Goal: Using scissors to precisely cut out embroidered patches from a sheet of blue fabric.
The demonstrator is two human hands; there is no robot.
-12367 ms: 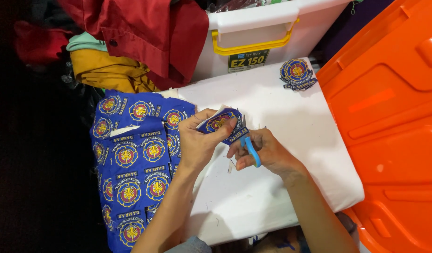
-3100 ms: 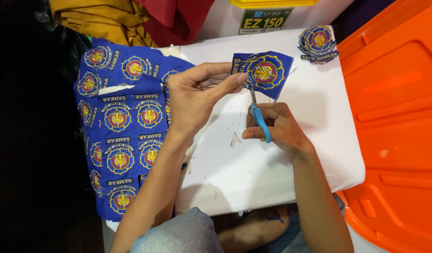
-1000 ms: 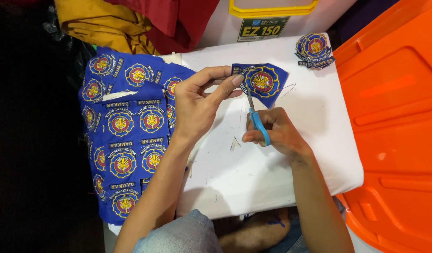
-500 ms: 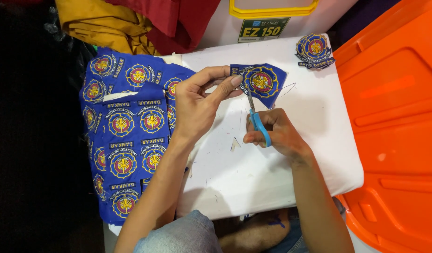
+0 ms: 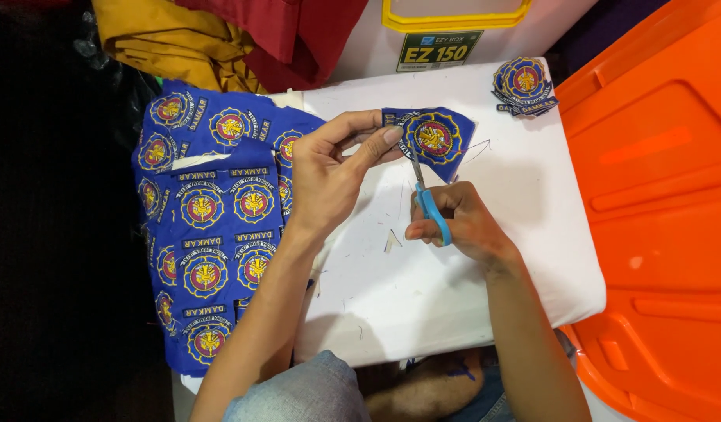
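The left hand (image 5: 329, 176) pinches a blue embroidered patch (image 5: 431, 139) above the white desk (image 5: 532, 234). Directly below it, the right hand (image 5: 454, 223) grips blue-handled scissors (image 5: 427, 199), blades pointing up into the patch's lower edge.

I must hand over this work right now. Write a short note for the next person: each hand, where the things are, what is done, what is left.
Left hand: pinches a blue fabric piece with a round badge, held just above the white board.
Right hand: holds blue-handled scissors, blades at the badge's lower left edge.
Things: the uncut blue sheet of badges lies left of the board; a small pile of cut badges sits at the board's far right corner.
Done: some badges cut out and piled; small scraps lie on the board.
Left: this badge is only partly trimmed; many badges on the sheet remain uncut.
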